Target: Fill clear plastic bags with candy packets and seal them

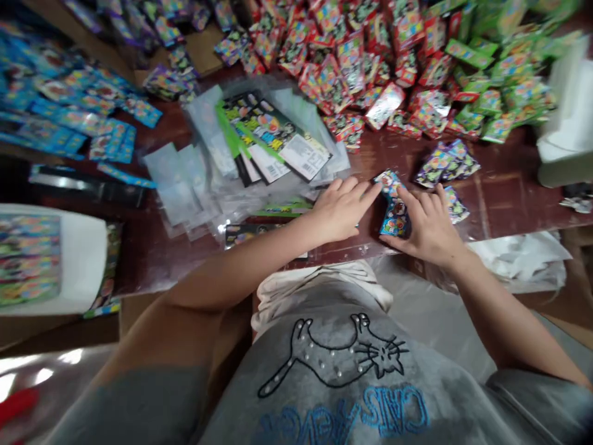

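Small blue printed packets [395, 215] lie in a short row near the front edge of the dark red table. My right hand [428, 225] grips them from the right, thumb at their near end and forefinger at the upper side. Just left of them, my left hand [343, 207] rests palm down with its fingers stretched out, the forefinger tip at the packets' upper left corner. What lies beneath the left palm is mostly hidden. Purple packets [447, 164] sit beyond my right hand, and another purple packet [456, 205] is partly behind its fingers.
Clear plastic bags [204, 179] and black-green printed cards [273, 133] spread left of centre. Heaps of red packets [343, 55], green packets [504, 80] and blue packets [60, 93] line the back. A white tray [83, 266] stands left, a white container [567, 136] right.
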`<act>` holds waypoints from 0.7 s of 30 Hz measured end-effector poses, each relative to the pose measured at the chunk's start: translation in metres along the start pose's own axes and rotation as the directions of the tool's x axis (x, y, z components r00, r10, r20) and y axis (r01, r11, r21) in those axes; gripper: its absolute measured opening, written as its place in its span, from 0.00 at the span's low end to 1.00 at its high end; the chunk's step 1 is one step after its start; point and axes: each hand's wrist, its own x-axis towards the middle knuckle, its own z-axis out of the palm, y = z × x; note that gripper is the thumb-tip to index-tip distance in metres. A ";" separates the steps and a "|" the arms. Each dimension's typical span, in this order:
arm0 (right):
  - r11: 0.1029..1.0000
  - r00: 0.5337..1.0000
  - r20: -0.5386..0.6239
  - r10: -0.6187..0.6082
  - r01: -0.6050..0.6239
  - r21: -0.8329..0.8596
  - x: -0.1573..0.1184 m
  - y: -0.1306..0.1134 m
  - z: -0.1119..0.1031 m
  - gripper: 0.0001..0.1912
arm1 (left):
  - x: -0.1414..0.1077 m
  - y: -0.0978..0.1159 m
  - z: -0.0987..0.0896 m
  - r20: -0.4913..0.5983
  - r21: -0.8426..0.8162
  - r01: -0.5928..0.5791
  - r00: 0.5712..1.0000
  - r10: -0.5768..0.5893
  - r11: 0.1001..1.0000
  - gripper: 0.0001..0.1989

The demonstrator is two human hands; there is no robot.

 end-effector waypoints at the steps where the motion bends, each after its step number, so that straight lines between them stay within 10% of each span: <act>1: 0.998 0.998 -0.013 0.056 -0.056 -0.010 -0.009 0.005 -0.004 0.57 | 0.005 0.000 0.002 0.004 0.004 -0.015 1.000 0.015 1.000 0.53; 9: 0.998 0.995 0.091 0.046 -0.051 0.049 -0.031 0.036 -0.025 0.65 | 0.017 0.033 0.023 -0.081 -0.144 -0.167 0.984 0.157 0.975 0.57; 14: 0.982 0.973 0.148 0.177 -0.165 -0.087 -0.037 0.074 -0.042 0.47 | 0.020 0.054 0.035 -0.072 -0.121 -0.060 0.996 0.052 0.991 0.46; 21: 0.969 0.940 0.251 0.230 -0.197 -0.149 -0.040 0.023 -0.031 0.43 | 0.011 0.064 0.042 -0.091 -0.107 0.031 0.995 -0.040 0.994 0.43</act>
